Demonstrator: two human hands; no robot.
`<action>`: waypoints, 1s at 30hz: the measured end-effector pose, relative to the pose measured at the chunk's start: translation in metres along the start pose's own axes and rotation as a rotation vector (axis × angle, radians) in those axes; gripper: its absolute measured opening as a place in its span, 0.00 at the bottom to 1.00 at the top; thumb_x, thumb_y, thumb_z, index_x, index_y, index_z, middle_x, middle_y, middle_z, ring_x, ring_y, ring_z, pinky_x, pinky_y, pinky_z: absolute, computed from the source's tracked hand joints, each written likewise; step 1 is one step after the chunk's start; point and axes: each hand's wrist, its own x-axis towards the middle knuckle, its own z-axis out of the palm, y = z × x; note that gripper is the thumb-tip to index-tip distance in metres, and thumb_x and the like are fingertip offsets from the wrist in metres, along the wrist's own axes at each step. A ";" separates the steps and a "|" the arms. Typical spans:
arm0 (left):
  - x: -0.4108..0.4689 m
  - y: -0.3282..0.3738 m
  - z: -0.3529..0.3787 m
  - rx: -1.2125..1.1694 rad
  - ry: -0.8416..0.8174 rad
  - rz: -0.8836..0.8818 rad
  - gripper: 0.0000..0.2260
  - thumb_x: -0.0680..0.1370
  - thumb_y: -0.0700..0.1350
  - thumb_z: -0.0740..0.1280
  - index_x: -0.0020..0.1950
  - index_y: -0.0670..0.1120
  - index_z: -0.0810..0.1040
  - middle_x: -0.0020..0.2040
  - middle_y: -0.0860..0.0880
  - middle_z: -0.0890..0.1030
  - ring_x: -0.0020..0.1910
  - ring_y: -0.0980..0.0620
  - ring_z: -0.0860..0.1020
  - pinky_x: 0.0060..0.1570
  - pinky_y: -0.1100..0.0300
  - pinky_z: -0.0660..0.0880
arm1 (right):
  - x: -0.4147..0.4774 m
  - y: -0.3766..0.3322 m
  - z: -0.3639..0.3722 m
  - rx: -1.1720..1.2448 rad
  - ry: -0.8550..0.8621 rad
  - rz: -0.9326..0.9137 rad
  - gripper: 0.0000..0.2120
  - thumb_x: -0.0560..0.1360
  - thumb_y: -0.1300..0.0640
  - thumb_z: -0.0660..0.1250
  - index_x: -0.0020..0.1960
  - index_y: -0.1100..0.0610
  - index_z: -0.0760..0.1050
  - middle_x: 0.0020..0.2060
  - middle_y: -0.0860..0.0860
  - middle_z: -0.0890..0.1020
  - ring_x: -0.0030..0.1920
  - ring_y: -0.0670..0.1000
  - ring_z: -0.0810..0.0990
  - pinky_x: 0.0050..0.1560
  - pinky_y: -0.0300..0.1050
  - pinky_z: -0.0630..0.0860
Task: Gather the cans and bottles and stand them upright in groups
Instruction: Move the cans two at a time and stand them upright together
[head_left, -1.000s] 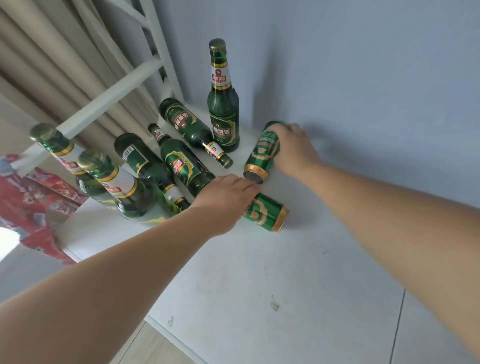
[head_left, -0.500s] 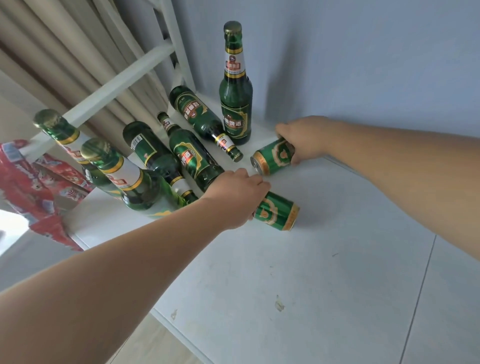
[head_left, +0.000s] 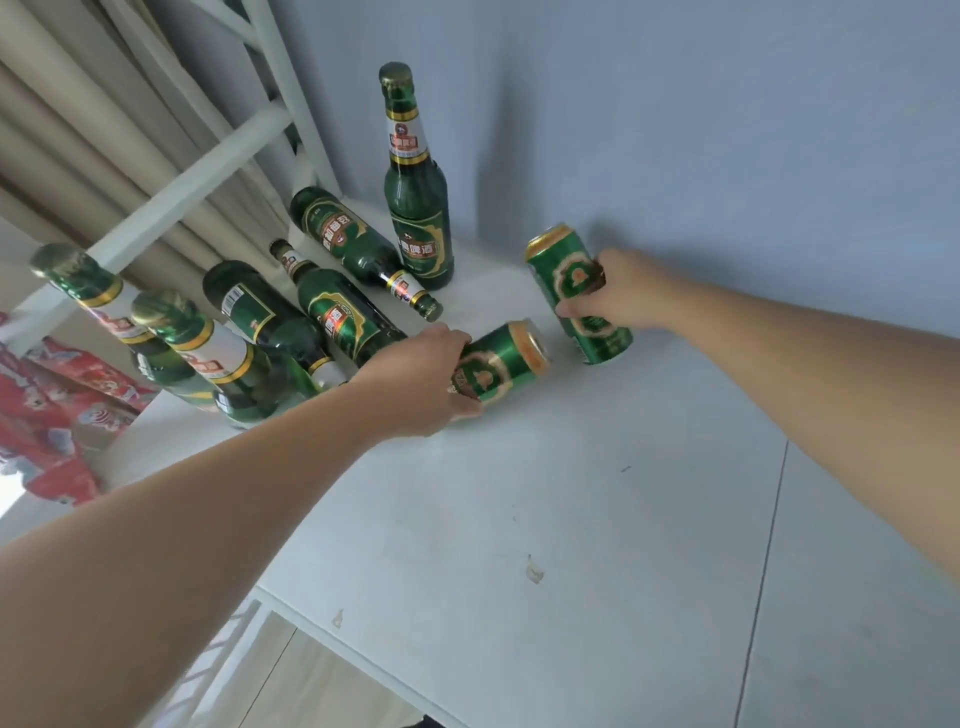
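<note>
Right hand (head_left: 618, 293) closed round an almost upright can (head_left: 577, 293), gold top tilted up and away, base on the white table (head_left: 597, 519), left hand (head_left: 415, 382) wrapped on a second can (head_left: 496, 361) laid flat, long axis pointed toward the right hand

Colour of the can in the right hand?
Green with gold trim, on the can; head view.

The near and right stretch of the white table (head_left: 597, 519) is lying bare, leaving room for a hand. 3 lying bottles (head_left: 332, 306) and 3 standing bottles (head_left: 415, 187) are crowding the far left corner, with the wall (head_left: 675, 130) closing off the back.
</note>
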 end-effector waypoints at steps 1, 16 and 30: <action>-0.004 0.001 -0.001 -0.129 0.020 -0.035 0.26 0.72 0.58 0.74 0.66 0.52 0.73 0.56 0.52 0.74 0.49 0.52 0.77 0.47 0.56 0.75 | -0.008 0.005 -0.001 0.078 0.036 0.009 0.26 0.67 0.43 0.80 0.58 0.56 0.79 0.49 0.50 0.84 0.50 0.54 0.83 0.47 0.45 0.76; -0.086 0.074 -0.003 -0.767 0.286 0.003 0.20 0.71 0.54 0.78 0.56 0.53 0.72 0.47 0.61 0.77 0.45 0.65 0.77 0.36 0.67 0.70 | -0.232 0.032 0.019 0.584 0.602 0.177 0.26 0.70 0.48 0.80 0.61 0.55 0.75 0.52 0.45 0.83 0.51 0.45 0.81 0.49 0.43 0.76; -0.114 0.212 0.030 -0.704 0.099 0.306 0.22 0.69 0.53 0.79 0.57 0.54 0.72 0.51 0.61 0.78 0.48 0.59 0.80 0.37 0.64 0.72 | -0.391 0.105 0.059 0.747 0.887 0.362 0.25 0.69 0.51 0.81 0.60 0.53 0.73 0.51 0.43 0.82 0.52 0.42 0.81 0.49 0.41 0.75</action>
